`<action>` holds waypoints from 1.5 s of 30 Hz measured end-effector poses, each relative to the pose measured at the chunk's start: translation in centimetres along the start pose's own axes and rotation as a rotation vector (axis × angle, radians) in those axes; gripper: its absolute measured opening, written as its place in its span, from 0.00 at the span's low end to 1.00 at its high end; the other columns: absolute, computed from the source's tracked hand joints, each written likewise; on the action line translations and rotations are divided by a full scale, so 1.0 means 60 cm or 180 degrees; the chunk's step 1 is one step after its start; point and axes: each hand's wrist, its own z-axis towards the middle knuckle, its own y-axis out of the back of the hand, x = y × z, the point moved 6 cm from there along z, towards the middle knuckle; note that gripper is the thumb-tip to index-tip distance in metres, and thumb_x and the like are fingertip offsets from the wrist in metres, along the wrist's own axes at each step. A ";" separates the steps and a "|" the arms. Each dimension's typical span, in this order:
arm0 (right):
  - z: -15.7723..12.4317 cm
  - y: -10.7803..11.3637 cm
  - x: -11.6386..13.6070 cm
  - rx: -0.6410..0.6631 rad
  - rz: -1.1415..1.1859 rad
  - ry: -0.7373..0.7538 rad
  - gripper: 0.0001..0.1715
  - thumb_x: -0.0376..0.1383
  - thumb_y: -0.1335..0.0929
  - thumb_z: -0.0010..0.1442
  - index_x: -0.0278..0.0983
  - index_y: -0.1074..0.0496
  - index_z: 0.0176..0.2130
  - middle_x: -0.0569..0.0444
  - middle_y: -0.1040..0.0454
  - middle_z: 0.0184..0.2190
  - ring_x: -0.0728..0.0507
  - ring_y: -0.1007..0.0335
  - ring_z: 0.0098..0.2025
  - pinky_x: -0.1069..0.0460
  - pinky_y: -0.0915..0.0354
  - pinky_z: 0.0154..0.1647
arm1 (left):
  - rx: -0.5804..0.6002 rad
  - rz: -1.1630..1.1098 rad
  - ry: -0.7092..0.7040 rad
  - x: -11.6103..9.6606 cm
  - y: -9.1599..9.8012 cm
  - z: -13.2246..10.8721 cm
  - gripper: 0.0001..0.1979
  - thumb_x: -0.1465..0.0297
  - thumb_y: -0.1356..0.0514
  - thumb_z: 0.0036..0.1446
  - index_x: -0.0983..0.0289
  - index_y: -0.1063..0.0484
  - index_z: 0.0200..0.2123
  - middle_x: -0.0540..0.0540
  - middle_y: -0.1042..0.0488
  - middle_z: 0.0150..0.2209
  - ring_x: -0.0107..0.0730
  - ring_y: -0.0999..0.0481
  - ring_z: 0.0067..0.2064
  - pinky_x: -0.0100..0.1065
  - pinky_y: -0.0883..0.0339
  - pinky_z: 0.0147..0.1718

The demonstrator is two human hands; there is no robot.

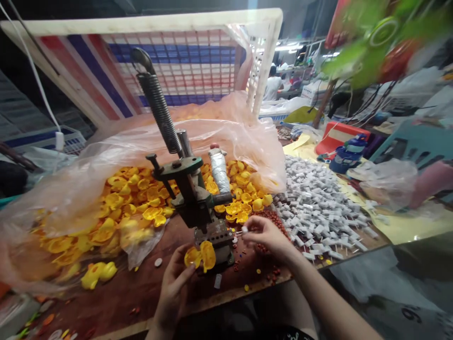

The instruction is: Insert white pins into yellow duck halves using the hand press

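Note:
My left hand (pixel 176 282) is closed on a yellow plastic duck piece (pixel 200 256), holding it against the base of a small green hand press (pixel 194 198). My right hand (pixel 268 236) pinches a small white part (pixel 244 230) between thumb and fingertips, just right of the press base. The press has a long coiled spring (pixel 159 106) and a taped lever handle (pixel 219 167). Small red beads (pixel 271 218) lie under and behind my right hand.
A heap of yellow duck pieces (pixel 130 203) spills from a clear plastic bag (pixel 71 189) on the left. White parts with pins (pixel 318 208) are piled at right. A white crate (pixel 170 61) stands behind. A person (pixel 273 82) works far back.

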 end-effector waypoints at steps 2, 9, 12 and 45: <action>-0.004 -0.061 -0.020 0.0165 0.0100 -0.0053 0.23 0.43 0.23 0.38 0.36 0.34 0.31 0.59 0.30 0.26 0.50 0.33 0.23 0.54 0.35 0.24 | 0.0017 0.0003 0.0027 0.005 -0.012 -0.006 0.24 0.68 0.29 0.40 0.58 0.28 0.43 0.51 0.23 0.39 0.35 0.23 0.36 0.30 0.28 0.36; -0.009 -0.119 -0.021 -0.0189 -0.1213 0.0329 0.09 0.30 0.29 0.42 0.36 0.33 0.26 0.61 0.32 0.21 0.51 0.37 0.25 0.57 0.42 0.25 | 0.0108 0.0515 -0.0347 0.003 -0.007 -0.008 0.23 0.66 0.29 0.40 0.61 0.28 0.42 0.55 0.24 0.41 0.40 0.24 0.41 0.33 0.30 0.39; -0.013 -0.123 -0.011 -0.0190 -0.1479 0.0350 0.08 0.30 0.29 0.43 0.36 0.33 0.26 0.60 0.31 0.20 0.50 0.37 0.25 0.56 0.43 0.26 | 0.0110 0.0631 -0.0506 0.005 -0.001 -0.006 0.23 0.65 0.30 0.42 0.62 0.29 0.43 0.56 0.25 0.42 0.41 0.24 0.43 0.34 0.30 0.41; -0.017 -0.184 -0.063 0.1068 -0.0373 -0.0158 0.19 0.29 0.27 0.42 0.36 0.24 0.38 0.57 0.24 0.31 0.48 0.29 0.32 0.56 0.34 0.32 | 0.0763 0.0144 0.0930 0.006 0.032 0.006 0.25 0.69 0.27 0.37 0.63 0.22 0.44 0.62 0.20 0.42 0.50 0.21 0.43 0.38 0.26 0.39</action>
